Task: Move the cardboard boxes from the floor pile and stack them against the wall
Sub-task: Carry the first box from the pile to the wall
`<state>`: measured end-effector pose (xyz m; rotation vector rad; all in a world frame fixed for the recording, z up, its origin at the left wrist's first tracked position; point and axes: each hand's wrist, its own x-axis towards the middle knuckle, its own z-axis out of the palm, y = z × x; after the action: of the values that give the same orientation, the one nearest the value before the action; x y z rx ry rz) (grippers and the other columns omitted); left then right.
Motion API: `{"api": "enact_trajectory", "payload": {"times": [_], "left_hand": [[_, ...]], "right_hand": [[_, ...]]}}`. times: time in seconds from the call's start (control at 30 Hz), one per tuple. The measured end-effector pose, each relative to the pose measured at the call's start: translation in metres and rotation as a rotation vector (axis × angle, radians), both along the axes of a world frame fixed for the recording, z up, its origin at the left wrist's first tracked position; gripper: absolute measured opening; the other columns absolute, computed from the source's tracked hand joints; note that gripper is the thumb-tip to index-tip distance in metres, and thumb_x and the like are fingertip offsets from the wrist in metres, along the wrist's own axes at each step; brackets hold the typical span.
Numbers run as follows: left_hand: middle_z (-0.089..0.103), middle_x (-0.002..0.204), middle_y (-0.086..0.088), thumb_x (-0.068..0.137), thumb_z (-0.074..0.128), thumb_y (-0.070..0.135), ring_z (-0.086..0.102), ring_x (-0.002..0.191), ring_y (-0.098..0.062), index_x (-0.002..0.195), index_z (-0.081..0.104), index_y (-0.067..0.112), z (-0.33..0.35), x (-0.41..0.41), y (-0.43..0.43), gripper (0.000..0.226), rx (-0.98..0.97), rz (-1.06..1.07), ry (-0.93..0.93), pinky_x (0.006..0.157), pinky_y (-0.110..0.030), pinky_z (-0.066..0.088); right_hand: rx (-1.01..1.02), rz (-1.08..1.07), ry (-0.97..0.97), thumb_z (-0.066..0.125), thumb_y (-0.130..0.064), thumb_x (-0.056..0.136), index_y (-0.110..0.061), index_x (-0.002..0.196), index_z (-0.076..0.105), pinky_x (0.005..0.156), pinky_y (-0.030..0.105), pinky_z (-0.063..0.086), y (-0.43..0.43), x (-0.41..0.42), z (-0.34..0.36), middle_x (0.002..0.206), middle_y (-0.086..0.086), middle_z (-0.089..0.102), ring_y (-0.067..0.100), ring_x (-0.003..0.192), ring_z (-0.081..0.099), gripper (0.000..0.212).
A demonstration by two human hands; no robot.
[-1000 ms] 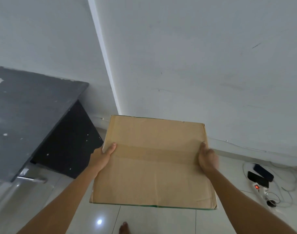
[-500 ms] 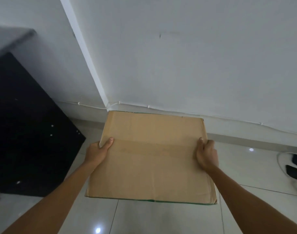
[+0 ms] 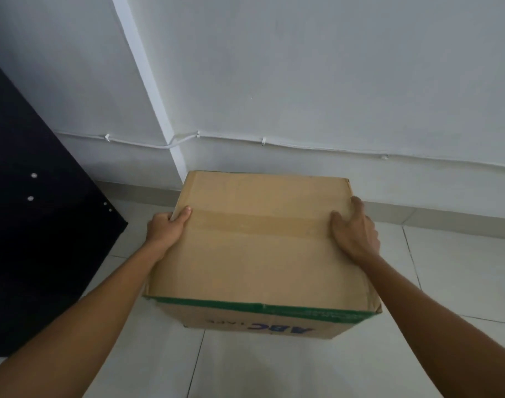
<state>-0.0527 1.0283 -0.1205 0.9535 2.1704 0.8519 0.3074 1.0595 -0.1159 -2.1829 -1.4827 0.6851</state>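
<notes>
A taped brown cardboard box (image 3: pixel 260 254) with a green stripe and upside-down "ABC" print on its near side is low over the white tiled floor, close to the wall's base near a wall corner. My left hand (image 3: pixel 166 229) grips its left top edge, thumb on the top face. My right hand (image 3: pixel 354 228) grips its right top edge, thumb on the tape strip. I cannot tell whether the box's bottom touches the floor.
A dark panel (image 3: pixel 39 225) stands at the left, close to the box. A white cable (image 3: pixel 303 146) is clipped along the white wall (image 3: pixel 331 81) above the skirting. Bare floor tiles (image 3: pixel 461 268) lie to the right.
The box has gone down and toward the wall, and its printed near side has come into sight. The view tilted down; the power strip at the right has left the frame.
</notes>
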Motion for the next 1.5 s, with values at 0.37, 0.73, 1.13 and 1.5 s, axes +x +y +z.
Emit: {"api": "enact_trajectory", "payload": {"times": [0.37,0.73,1.13,1.5], "left_hand": [[0.067,0.088,-0.01,0.084,0.057,0.059,0.064,0.081,-0.029,0.086,0.07,0.007,-0.009,-0.006,0.013,0.053,0.052,-0.044,0.089,0.075,-0.036,0.052],[0.033,0.151,-0.013,0.095,0.036,0.056,0.038,0.134,-0.032,0.146,0.027,0.015,-0.003,0.024,-0.021,0.067,-0.001,-0.302,0.623,0.099,-0.048,0.04],[0.01,0.161,-0.005,0.095,0.031,0.057,0.021,0.144,-0.028,0.151,0.014,0.014,-0.011,0.0,0.016,0.073,-0.038,-0.354,0.608,0.109,-0.048,0.029],[0.005,0.162,0.0,0.099,0.024,0.049,0.017,0.146,-0.023,0.153,0.009,0.015,-0.013,-0.029,0.05,0.066,-0.06,-0.343,0.617,0.111,-0.046,0.029]], "right_hand": [[0.007,0.015,-0.126,0.034,-0.051,0.096,-0.027,0.146,0.023,0.095,0.048,0.038,0.0,-0.007,-0.002,0.133,0.023,0.047,0.045,0.114,0.051,0.057],[0.022,0.004,-0.114,0.036,-0.051,0.096,-0.027,0.143,0.027,0.094,0.05,0.039,0.006,-0.007,-0.005,0.132,0.024,0.049,0.046,0.114,0.05,0.054],[0.024,-0.012,-0.1,0.035,-0.049,0.096,-0.024,0.142,0.027,0.092,0.048,0.04,0.034,-0.029,-0.006,0.126,0.023,0.052,0.044,0.112,0.052,0.054],[0.04,0.015,-0.034,0.041,-0.05,0.094,-0.024,0.141,0.032,0.096,0.048,0.041,0.066,-0.049,-0.008,0.133,0.018,0.052,0.042,0.118,0.051,0.054]]}}
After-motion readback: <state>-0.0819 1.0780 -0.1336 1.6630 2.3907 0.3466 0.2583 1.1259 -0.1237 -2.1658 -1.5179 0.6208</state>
